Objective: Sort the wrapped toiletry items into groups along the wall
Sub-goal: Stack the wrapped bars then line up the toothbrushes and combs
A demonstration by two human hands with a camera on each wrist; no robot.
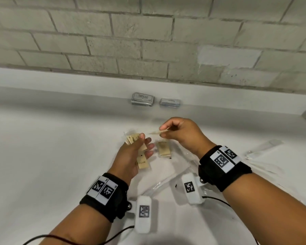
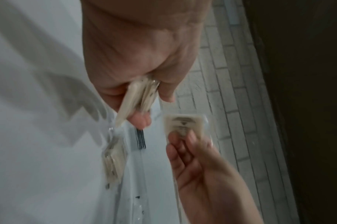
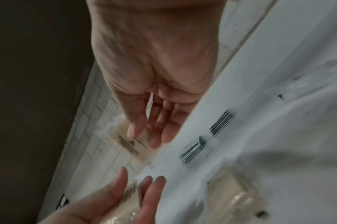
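Two groups already stand done against the wall (image 1: 148,50), well beyond my fingers: a stack of grey shampoo sachets (image 1: 143,99) and, just beside it on the right, a smaller white stack (image 1: 170,102). The beige group is what I judge I am on now. My left hand (image 1: 131,156) has its fingers curled round a small bundle of beige wrapped packets (image 1: 140,149), held above the bench (image 1: 42,147), and my right hand (image 1: 182,135) pinches one more beige packet (image 1: 157,132) by its edge, close to the bundle and not yet touching it. Another beige packet (image 1: 163,149) lies on the bench between my hands, still to collect. Clear wrapped pieces (image 1: 265,147) lie loose to my right, unsorted. None of the beige ones is at the wall yet.
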